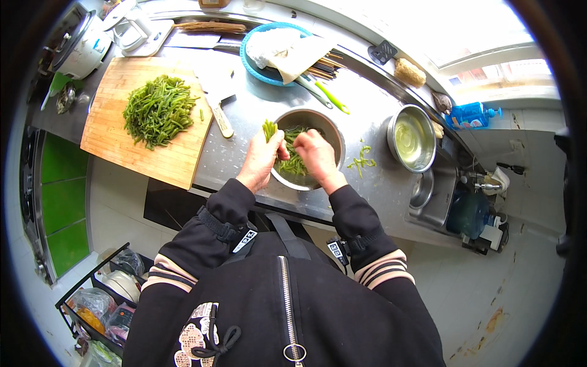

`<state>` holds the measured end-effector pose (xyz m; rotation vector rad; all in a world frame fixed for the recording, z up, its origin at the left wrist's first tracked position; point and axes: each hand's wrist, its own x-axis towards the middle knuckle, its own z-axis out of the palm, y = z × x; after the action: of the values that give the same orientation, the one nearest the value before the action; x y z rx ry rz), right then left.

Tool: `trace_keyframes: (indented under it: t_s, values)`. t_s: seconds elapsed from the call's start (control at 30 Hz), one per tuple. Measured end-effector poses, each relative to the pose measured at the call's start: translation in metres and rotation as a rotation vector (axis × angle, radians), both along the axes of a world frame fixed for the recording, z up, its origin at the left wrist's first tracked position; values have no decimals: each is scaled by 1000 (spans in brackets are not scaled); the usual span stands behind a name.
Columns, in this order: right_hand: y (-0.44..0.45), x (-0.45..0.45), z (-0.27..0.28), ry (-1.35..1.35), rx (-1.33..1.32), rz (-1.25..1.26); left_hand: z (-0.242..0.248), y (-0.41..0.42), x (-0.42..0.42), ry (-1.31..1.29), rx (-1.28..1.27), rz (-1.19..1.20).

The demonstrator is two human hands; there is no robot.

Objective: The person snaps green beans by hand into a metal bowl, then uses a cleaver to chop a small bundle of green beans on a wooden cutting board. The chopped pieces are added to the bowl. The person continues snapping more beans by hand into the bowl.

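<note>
My left hand (262,158) holds a small bundle of green vegetable stems (269,128) upright at the left rim of a deep stainless-steel bowl (340,137). Over the bowl's middle is my right hand (316,153), its fingers bent together above more green stems (292,161); whether it holds any cannot be made out. A heap of cut green stems (160,110) lies on the wooden cutting board (110,137) to the left. Beside the board rests a cleaver, its patterned handle (223,121) towards me. Green scraps (361,160) lie on the counter right of the bowl.
A blue plastic basket (246,62) with cloths stands behind, near chopsticks (325,66) and a green-handled utensil (332,98). At right are a metal bowl of liquid (408,137), a sink (442,202) and a blue bottle (470,115). A rice cooker (82,50) stands at far left.
</note>
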<state>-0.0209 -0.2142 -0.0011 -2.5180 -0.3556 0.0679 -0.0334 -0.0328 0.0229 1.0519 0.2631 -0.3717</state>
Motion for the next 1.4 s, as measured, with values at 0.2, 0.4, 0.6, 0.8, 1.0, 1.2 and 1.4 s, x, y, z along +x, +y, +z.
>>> trace_keyframes:
  t_s: [0.2,0.4,0.6,0.8,1.0,1.2,1.4]
  values:
    - [-5,-1,42,127,500,-219,-5,-11,-7,315,-152,-116]
    - [-1,-39,71,124,576,-34,-13,-12,-5,310,-277,-103]
    - [-13,-55,68,37,366,42,-8,-9,-3,294,-299,-34]
    - [-22,-66,76,54,490,8,-3,-6,-2,251,-263,-10]
    - [-28,-67,95,-11,606,-70,-5,-4,-4,229,-221,-7]
    - [-19,-52,100,8,514,-95,-1,-9,-6,71,-68,-104]
    - [1,-25,76,150,527,-249,8,-18,-14,7,-88,-230]
